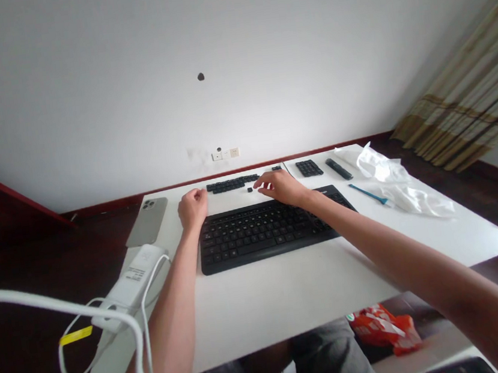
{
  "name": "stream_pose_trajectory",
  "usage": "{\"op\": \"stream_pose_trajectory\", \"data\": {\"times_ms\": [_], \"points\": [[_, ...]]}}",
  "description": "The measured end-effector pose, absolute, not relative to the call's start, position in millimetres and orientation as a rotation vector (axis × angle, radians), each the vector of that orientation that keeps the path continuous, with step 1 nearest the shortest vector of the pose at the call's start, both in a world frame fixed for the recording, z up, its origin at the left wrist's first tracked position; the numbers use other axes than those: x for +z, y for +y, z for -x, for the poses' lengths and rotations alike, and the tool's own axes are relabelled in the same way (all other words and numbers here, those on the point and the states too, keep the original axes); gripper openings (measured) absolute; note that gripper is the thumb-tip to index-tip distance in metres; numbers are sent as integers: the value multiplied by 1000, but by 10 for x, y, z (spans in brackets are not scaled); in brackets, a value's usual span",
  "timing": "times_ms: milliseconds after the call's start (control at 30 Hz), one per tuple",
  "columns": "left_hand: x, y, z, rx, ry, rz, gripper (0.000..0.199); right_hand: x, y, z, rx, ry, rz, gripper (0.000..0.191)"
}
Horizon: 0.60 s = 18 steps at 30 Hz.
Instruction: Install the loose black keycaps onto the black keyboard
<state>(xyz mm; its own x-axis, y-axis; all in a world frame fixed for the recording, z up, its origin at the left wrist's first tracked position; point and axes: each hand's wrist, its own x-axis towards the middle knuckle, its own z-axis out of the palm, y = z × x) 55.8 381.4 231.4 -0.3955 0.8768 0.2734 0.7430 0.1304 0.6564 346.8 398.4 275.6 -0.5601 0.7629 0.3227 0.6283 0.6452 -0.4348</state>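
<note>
A black keyboard lies on the white table, with the keys on its face showing in rows. My left hand rests by its upper left corner, fingers curled closed; whatever they may hold is hidden. Over the keyboard's upper right part reaches my right hand, its fingers apart and bent toward a single loose black keycap. A small gap separates the fingertips from that keycap. Just behind, a row of loose black keycaps lies between my two hands. Partly behind my right hand are more small dark keycaps.
At right are a block of keycaps, a black bar-shaped piece, a blue brush-like tool and clear plastic wrapping. A phone and a white power strip with a looping cable occupy the left edge.
</note>
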Motion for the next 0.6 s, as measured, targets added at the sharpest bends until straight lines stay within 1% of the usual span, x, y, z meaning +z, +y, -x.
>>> {"op": "stream_pose_trajectory", "data": {"times_ms": [200,367,433,500,600], "points": [[2304,3816,-560,1125,2231,-1606,30,2618,4253,-3220,465,-2452,1159,23],[2308,3798,-556,1120,2223,-1608,30,2655,4242,-3220,462,-2434,1154,21],[2309,3796,-556,1121,2219,-1605,31,2705,4171,-3318,576,-2303,1142,22],[2312,3798,-561,1117,2212,-1605,30,2765,4058,-3453,716,-2160,1128,28],[2323,3802,-572,1098,2228,-1595,29,2831,3855,-3657,837,-2036,1136,31]]}}
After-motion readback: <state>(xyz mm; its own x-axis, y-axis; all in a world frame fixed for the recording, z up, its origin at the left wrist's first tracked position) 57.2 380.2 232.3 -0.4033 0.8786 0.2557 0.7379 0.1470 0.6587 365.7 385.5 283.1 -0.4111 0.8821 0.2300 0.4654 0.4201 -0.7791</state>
